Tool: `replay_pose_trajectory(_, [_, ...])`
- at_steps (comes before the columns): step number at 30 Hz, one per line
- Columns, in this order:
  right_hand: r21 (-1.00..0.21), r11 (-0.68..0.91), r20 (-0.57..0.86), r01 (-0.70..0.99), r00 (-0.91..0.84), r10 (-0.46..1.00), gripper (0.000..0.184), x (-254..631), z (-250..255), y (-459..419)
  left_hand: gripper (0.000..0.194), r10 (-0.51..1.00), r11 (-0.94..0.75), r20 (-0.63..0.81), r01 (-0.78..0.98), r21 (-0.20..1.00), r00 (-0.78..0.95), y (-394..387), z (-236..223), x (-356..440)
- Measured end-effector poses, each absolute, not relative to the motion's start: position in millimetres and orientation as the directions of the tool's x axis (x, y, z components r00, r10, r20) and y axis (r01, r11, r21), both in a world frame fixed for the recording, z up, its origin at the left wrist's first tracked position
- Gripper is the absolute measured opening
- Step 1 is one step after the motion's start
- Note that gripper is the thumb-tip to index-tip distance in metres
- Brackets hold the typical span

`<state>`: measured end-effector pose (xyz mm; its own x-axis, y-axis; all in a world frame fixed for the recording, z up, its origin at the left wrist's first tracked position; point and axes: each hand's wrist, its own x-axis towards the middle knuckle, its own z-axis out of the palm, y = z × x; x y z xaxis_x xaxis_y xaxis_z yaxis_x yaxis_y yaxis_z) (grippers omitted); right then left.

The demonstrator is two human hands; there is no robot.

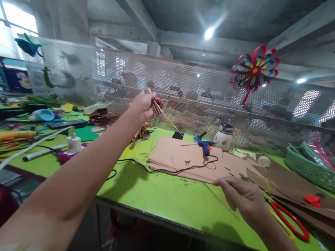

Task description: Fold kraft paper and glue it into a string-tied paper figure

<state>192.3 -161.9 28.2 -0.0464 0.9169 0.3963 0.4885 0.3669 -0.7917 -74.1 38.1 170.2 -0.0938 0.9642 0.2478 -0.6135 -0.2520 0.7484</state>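
Note:
My left hand (142, 104) is raised above the far side of the green table (158, 190), fingers closed on a small folded fan of tan paper (154, 103). A thin yellow strand (170, 122) runs down and to the right from the fan. My right hand (243, 196) rests low over the table near its front edge, fingers pinched together on the thin strand; what exactly it grips is too fine to see. A stack of tan sheets (181, 158) lies between the two hands, with a black cable (161, 169) across it.
Red-handled scissors (291, 222) lie right of my right hand on brown sheets (301, 190). A blue glue gun (205, 145), a white pot (224, 138), a green basket (322, 174) and a perforated screen (191, 91) with a paper pinwheel (254, 70) stand behind. Clutter fills the left.

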Motion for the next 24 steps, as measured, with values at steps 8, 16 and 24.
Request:
replay_pose_trajectory(8, [-0.806,0.369,0.394,0.463,-0.046,0.918,0.036,196,23,-156,0.019,0.965,-0.248,0.249,-0.603,0.758,-0.084,32,159,-73])
replay_pose_trajectory(16, [-0.815,0.335,0.346,0.472,-0.066,0.936,0.038,207,8,-148,0.019,0.964,-0.247,0.259,-0.600,0.761,-0.068,34,153,-69])
replay_pose_trajectory(24, [-0.820,0.336,0.325,0.463,-0.106,0.940,0.038,200,10,-158,0.020,0.973,-0.160,0.229,-0.602,0.783,0.039,32,163,-73])
